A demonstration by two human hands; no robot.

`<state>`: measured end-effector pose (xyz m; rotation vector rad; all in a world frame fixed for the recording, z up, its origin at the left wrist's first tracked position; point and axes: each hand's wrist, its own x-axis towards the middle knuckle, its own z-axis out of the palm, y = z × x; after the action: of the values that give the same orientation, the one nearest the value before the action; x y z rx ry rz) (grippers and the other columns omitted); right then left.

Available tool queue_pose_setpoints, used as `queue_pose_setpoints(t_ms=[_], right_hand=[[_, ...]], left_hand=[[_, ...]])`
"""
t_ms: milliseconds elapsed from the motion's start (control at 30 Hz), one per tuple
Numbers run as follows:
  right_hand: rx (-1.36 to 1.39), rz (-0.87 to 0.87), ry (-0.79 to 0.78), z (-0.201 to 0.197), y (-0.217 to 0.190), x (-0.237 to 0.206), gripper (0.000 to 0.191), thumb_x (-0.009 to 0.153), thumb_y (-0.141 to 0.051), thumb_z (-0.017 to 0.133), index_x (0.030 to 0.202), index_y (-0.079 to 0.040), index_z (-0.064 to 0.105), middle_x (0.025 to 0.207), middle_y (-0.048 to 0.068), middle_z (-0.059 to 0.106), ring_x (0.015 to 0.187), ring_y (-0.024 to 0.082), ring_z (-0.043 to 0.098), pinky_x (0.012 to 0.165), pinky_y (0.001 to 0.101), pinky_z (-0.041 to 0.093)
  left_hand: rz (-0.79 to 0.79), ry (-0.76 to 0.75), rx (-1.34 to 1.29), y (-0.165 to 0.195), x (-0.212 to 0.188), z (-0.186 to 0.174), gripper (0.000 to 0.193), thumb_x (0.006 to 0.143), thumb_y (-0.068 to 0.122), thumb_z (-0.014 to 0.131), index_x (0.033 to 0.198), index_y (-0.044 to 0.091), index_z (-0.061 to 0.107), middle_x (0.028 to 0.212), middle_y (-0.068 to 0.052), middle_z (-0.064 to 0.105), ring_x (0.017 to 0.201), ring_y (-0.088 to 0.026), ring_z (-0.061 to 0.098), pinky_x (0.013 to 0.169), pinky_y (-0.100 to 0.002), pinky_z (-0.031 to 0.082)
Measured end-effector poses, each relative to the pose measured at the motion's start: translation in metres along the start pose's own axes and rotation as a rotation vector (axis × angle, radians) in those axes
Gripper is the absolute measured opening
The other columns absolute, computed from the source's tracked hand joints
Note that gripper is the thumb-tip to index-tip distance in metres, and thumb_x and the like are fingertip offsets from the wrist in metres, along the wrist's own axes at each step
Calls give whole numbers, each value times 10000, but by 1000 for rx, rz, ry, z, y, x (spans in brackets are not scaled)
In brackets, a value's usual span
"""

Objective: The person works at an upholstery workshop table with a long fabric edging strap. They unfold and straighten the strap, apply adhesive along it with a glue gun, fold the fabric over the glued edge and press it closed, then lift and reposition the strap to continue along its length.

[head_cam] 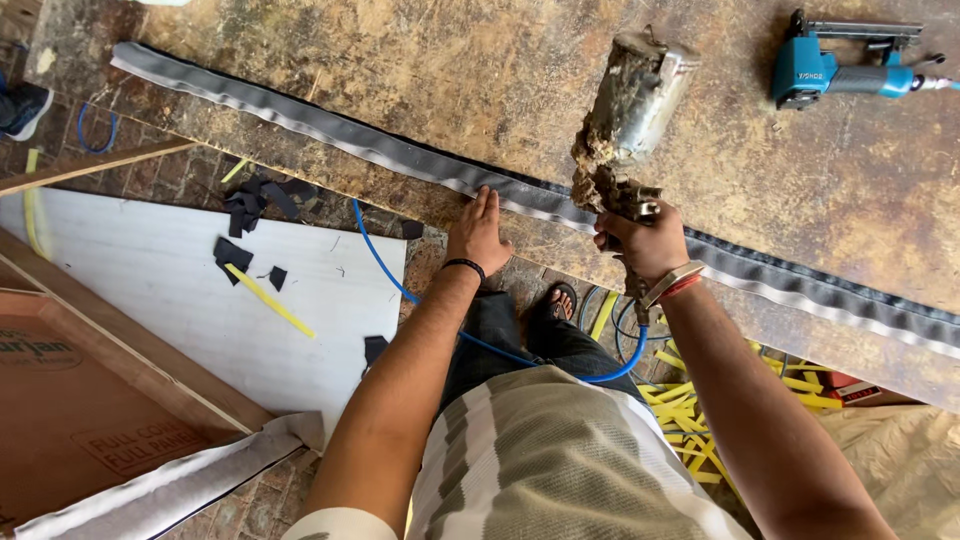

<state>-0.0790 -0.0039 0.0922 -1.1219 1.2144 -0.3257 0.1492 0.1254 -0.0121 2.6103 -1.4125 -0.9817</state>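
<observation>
Strip: grey fabric strip (400, 155) with a dark backing, laid along the near edge of the worn plywood bench (450, 60), running from the far left corner toward the right edge. Looks soft and limp, light, rippled along its length; likely to creep or bunch unless pinned flat.
Hold point, strip: flat pressure on top, just beside the spot being worked, seems the sound grip; pinching would lift it.
Left hand (478, 232): open, palm down, fingers straight, pressing the strip's near edge at the bench edge. Holds nothing.
Right hand (645, 245): closed tight round the handle of a glue-crusted spray gun (628, 120), metal canister above, nozzle end touching or just over the strip; which, cannot tell.
Gun handling: judged heavy-topped, rigid, rough with dried glue, so not slippery; grip at the handle under the canister.
Hose: blue air hose (385, 262) trails from under the bench edge past the person's legs.
Bench, far right corner: blue pneumatic stapler (840, 68), lying well apart from both hands.
Floor, left: white sheet (150, 290) with black offcuts (255, 200) and a yellow sliver; brown board beside it.
Floor, right: pile of yellow strips (690, 415).
</observation>
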Motion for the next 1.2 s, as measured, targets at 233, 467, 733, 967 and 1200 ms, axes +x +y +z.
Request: queue_pose_setpoints(t_ms=[233,467,733,967,1200], right_hand=[[-169,-125,-15,24,-7,-2,273,894,-3,730,1138,91,655,953,159,764,771,200,756,683,329,639],[-13,-81,-27,93,-15,14,301,868,-1,728,1153,50,645,934,144,756,758,197,746,678,330,639],[-102,-135,39,137,-17,14,236,910,10,704,1130,66,636,932,155,732,753,208,723,662,348,605],[-66,-115,-26,204,-33,31,258,899,-19,721,1133,53,642,954,157,744,779,211,749,679,345,634],[-357,34,182,190,-20,17,357,911,-113,739,1240,-15,641,1006,148,771,813,199,744,700,323,626]], left_hand=[[49,210,119,-36,11,-34,823,951,271,684,1632,114,249,1697,-137,257,1550,-337,285,1277,-526,272],[21,59,205,-106,33,-69,972,876,383,711,1625,152,135,1714,-71,98,1564,-297,98,1260,-535,102],[43,149,153,-185,40,-78,925,906,496,654,1630,190,167,1714,-42,114,1569,-306,102,1244,-610,99],[52,125,112,-218,42,-91,950,893,468,668,1639,207,141,1723,-29,77,1570,-314,108,1235,-613,120],[97,104,112,-230,39,-93,942,906,461,662,1637,192,132,1719,-27,64,1564,-303,136,1228,-627,143]])
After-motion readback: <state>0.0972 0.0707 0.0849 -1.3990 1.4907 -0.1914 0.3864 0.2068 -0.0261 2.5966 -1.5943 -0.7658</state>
